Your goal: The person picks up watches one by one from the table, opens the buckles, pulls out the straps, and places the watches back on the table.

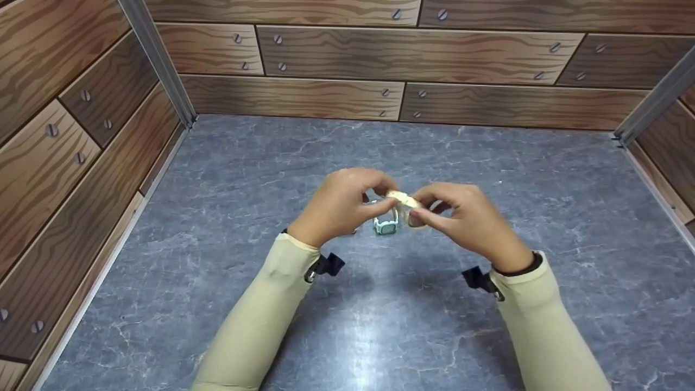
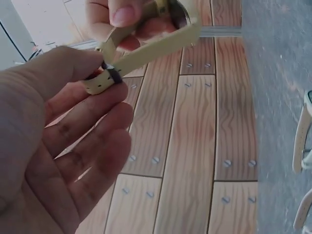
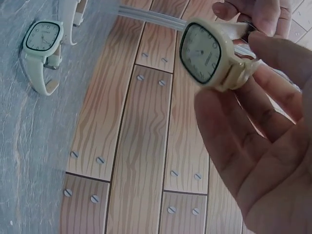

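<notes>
A cream wristwatch (image 1: 403,199) with its strap looped closed is held up between both hands. My left hand (image 1: 347,203) pinches the strap near the dark buckle (image 2: 113,73), between thumb and fingers. On the other side my right hand (image 1: 464,217) grips the strap between thumb and fingers, close to the case. The squarish dial (image 3: 201,52) faces the right wrist camera. Behind the hands, a pale mint wristwatch (image 1: 385,227) rests on the tabletop. Another white strap (image 3: 70,19) lies beside it, mostly out of frame in the right wrist view.
A grey-blue marbled tabletop (image 1: 244,157) spreads under the hands. Wood-patterned panels (image 1: 336,54) wall it at the back and both sides, with grey metal posts (image 1: 163,60) at the corners. Something small (image 1: 352,232) shows partly behind the left hand.
</notes>
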`<action>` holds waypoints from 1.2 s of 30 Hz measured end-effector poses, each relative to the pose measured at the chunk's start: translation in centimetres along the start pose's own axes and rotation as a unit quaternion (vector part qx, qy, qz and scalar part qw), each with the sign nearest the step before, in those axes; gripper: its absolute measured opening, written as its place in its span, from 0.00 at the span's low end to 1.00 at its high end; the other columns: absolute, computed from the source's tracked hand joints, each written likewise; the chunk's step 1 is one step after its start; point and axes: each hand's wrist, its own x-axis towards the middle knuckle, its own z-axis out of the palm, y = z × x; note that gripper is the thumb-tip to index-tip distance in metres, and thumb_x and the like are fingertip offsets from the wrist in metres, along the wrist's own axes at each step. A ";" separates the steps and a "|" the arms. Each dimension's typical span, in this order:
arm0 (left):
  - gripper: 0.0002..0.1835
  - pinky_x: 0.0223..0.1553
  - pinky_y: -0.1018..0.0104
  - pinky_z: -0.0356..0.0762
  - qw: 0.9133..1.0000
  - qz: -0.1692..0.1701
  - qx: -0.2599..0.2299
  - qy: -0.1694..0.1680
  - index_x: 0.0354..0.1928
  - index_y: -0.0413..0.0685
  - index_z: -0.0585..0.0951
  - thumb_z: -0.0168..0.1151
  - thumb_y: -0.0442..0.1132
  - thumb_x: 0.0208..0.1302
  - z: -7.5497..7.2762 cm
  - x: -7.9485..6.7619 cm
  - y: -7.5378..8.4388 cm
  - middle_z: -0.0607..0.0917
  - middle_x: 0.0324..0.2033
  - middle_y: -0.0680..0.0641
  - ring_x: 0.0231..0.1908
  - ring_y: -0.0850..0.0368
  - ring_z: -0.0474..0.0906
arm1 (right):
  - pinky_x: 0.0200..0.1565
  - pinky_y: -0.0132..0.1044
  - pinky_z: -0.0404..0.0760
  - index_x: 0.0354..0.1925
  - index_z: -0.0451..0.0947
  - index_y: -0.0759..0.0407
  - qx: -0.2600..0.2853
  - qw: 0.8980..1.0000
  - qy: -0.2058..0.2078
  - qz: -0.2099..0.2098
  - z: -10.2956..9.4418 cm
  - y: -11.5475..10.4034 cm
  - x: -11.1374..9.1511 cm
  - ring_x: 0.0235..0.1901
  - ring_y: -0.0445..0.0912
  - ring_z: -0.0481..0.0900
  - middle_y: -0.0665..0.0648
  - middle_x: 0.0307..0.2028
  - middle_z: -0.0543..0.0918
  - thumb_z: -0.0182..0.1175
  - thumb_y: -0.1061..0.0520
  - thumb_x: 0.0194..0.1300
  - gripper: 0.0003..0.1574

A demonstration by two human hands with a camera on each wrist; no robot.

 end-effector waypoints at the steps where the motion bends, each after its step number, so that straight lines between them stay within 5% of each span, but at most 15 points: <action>1: 0.07 0.39 0.71 0.82 1.000 0.000 -0.008 0.004 0.45 0.50 0.88 0.66 0.43 0.73 0.0 0.0 0.0 0.89 0.39 0.54 0.40 0.63 0.84 | 0.37 0.33 0.87 0.44 0.88 0.53 0.007 1.000 0.001 0.005 0.0 -0.1 0.0 0.34 0.40 0.87 0.45 0.36 0.89 0.69 0.60 0.68 0.07; 13: 0.08 0.34 0.67 0.84 0.985 -0.037 -0.165 0.047 0.45 0.47 0.87 0.69 0.43 0.70 0.3 0.2 0.0 0.90 0.36 0.54 0.35 0.67 0.83 | 0.36 0.31 0.87 0.43 0.87 0.56 0.042 0.998 0.046 0.013 0.1 -0.3 0.1 0.37 0.42 0.88 0.49 0.37 0.89 0.69 0.62 0.66 0.07; 25: 0.09 0.34 0.70 0.80 0.996 -0.030 -0.088 0.003 0.47 0.51 0.87 0.67 0.46 0.72 0.8 0.2 0.7 0.90 0.36 0.57 0.34 0.70 0.81 | 0.39 0.32 0.85 0.44 0.86 0.58 0.009 1.000 0.022 0.008 0.7 -0.3 0.0 0.32 0.39 0.86 0.45 0.34 0.89 0.70 0.60 0.68 0.07; 36: 0.18 0.43 0.68 0.85 0.978 -0.024 -0.206 -0.025 0.57 0.47 0.82 0.69 0.47 0.70 1.2 0.4 0.9 0.88 0.42 0.55 0.42 0.65 0.84 | 0.31 0.31 0.85 0.44 0.84 0.64 0.067 0.995 0.068 -0.027 0.6 -0.3 -0.1 0.30 0.41 0.85 0.55 0.35 0.88 0.67 0.70 0.66 0.08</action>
